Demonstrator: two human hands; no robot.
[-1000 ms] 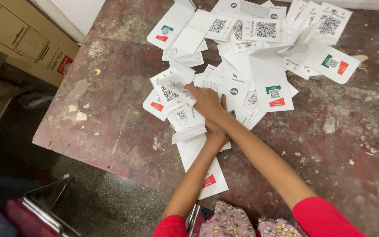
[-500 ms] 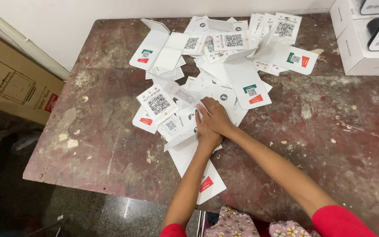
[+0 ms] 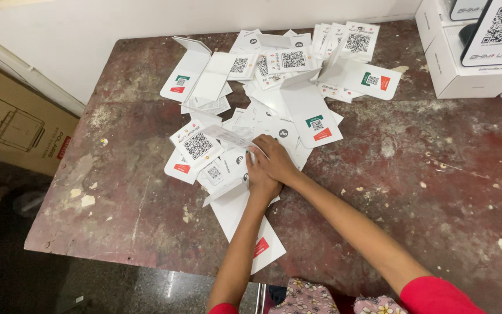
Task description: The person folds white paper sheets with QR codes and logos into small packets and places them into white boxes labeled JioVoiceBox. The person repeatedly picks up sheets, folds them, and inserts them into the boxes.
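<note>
Both hands meet in the middle of the card pile. Right hand (image 3: 275, 158) lies over the left hand (image 3: 261, 177), fingers curled down & pressing on white cards (image 3: 236, 166) at the near edge of the heap. Neither hand is clenched into a fist; both look half-closed, pinching or sliding a thin card between them. Which exact card they grip I can't tell, the fingertips hide it.

Vs. a sec ago: the hands sit on about the same spot of the pile, still together, wrists crossed the same way. The view has tipped up & back, so the far wall and more of the desk show now. A folded card (image 3: 228, 137) just left of the fingers is tilted up off the heap, so the work looks to be still at the picking/sorting stage, w/ most cards untouched.

Outward: a long white card w/ a red mark (image 3: 260, 244) lies under the left forearm, hanging over the near desk edge. More cards w/ square code patterns (image 3: 197, 145) are just left of the hands. A big folded card w/ green & red marks (image 3: 312, 113) lies just beyond the right hand. The rest of the heap spreads toward the wall. White boxes (image 3: 466, 64) stand at the far right corner, well apart. Desk (image 3: 437, 192) is worn, reddish, chipped. Brown carton (image 3: 13, 125) sits on the floor at left.
</note>
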